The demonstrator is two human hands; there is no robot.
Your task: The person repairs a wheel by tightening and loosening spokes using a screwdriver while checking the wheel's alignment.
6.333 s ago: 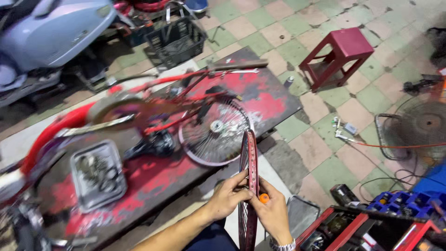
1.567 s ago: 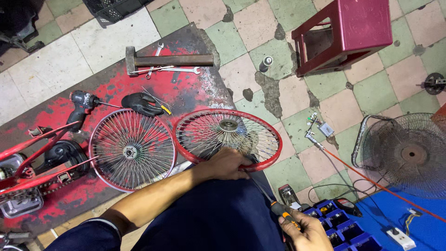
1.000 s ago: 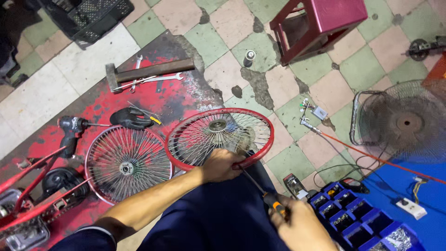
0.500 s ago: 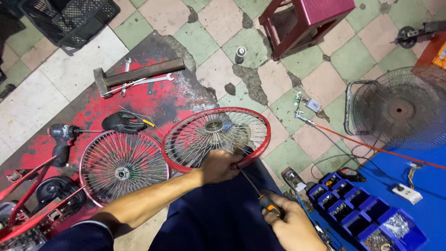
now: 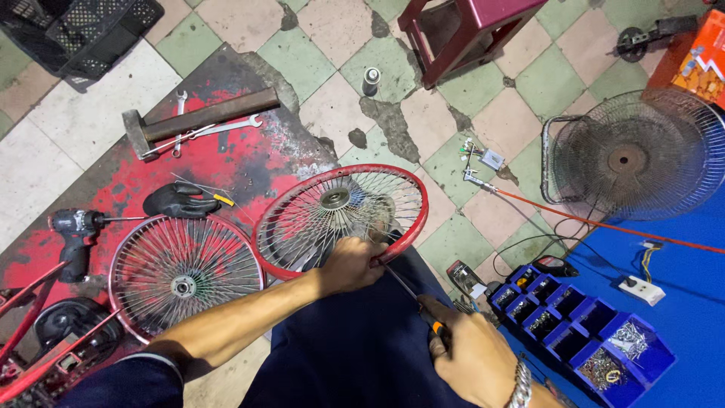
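The left hand (image 5: 349, 264) is closed over the near rim of the red wheel (image 5: 341, 219), fingers wrapped on the rim where the spokes run in, so the wheel spreads away from the grip toward the tiled floor (image 5: 332, 53), its hub (image 5: 334, 199) beyond the knuckles. The wheel lies tilted, its near edge resting on the person's dark-trousered lap. The right hand (image 5: 472, 355) is clenched around the orange-and-black handle of a screwdriver (image 5: 411, 293); the shaft slants from this fist up to the wheel's rim, the tip meeting it just beside the left hand's fingers. A metal bracelet (image 5: 521, 384) sits on the right wrist. Left of the red wheel, almost touching it, a second wheel (image 5: 183, 273) lies flat on a red-painted slab (image 5: 226, 162). Just beyond that second wheel lies a black glove (image 5: 181, 200), and farther left of the red wheel a cordless drill (image 5: 75, 230). Well beyond the red wheel, on the slab, rest a hammer (image 5: 200, 121) and a spanner (image 5: 219, 128). To the right of the red wheel stand a fan guard (image 5: 638, 155) and, nearer the right hand, blue parts bins (image 5: 574, 321) on a blue sheet. A maroon stool (image 5: 468, 30) stands far beyond the red wheel.
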